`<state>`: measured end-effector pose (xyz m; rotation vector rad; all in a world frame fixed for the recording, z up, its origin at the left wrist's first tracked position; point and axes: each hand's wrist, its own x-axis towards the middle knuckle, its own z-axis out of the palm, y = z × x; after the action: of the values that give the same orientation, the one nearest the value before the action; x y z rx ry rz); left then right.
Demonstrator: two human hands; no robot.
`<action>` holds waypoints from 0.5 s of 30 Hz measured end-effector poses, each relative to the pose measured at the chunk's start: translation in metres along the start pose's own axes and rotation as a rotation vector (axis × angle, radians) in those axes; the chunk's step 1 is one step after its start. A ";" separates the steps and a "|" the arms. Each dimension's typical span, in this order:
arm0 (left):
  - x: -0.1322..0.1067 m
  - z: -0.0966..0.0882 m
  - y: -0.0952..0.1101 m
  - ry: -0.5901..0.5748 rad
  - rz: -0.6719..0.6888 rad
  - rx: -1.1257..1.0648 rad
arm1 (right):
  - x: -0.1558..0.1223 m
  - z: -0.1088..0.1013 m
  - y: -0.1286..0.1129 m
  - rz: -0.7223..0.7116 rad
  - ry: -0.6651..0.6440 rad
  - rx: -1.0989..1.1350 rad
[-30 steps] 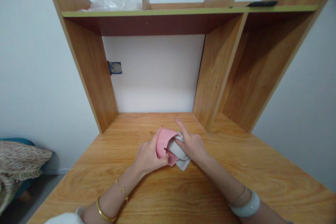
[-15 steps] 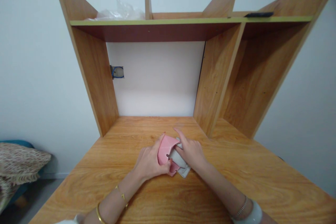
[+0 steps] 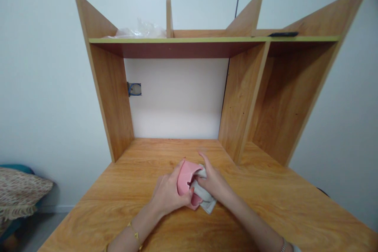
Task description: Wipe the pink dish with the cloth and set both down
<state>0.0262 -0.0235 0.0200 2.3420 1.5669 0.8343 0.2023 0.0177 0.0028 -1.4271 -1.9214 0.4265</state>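
Over the wooden desktop, my left hand [image 3: 171, 191] grips a pink hollow piece [image 3: 185, 175] with a notched, wavy rim, thumb on the near side and fingers round the far side. Its opening faces right. My right hand [image 3: 213, 179] is closed on a light grey cloth [image 3: 203, 195], with its fingers pushed into the mouth of the pink piece. Part of the cloth is inside, and a folded corner hangs out at the near right. The right fingertips are hidden by the cloth and the rim.
The wooden desk [image 3: 141, 181] carries a hutch with upright panels and a shelf [image 3: 189, 40]. Clear plastic wrap [image 3: 141, 30] and a dark flat object [image 3: 282, 34] lie on that shelf. An open wall socket box [image 3: 135, 89] shows behind. A patterned cloth [image 3: 23, 189] drapes over a blue seat at left.
The view has tilted up a little, so everything sits lower in the picture. Both hands keep their hold, and the right hand with the cloth has shifted slightly at the rim.
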 end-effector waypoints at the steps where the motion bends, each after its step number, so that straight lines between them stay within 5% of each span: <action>1: 0.000 -0.001 0.000 -0.005 0.008 0.012 | 0.001 0.000 0.001 0.001 0.010 0.000; 5: 0.001 -0.004 -0.001 -0.015 0.041 0.028 | -0.003 -0.003 -0.004 -0.042 0.060 -0.110; 11: -0.003 -0.003 -0.004 0.019 0.101 0.001 | -0.013 -0.010 -0.011 -0.308 0.159 -0.276; 15: -0.005 0.000 -0.006 0.012 0.132 -0.033 | -0.012 -0.016 -0.014 -0.272 0.092 -0.372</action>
<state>0.0201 -0.0260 0.0157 2.4431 1.4038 0.8972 0.2053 -0.0004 0.0185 -1.3505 -2.1560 -0.1289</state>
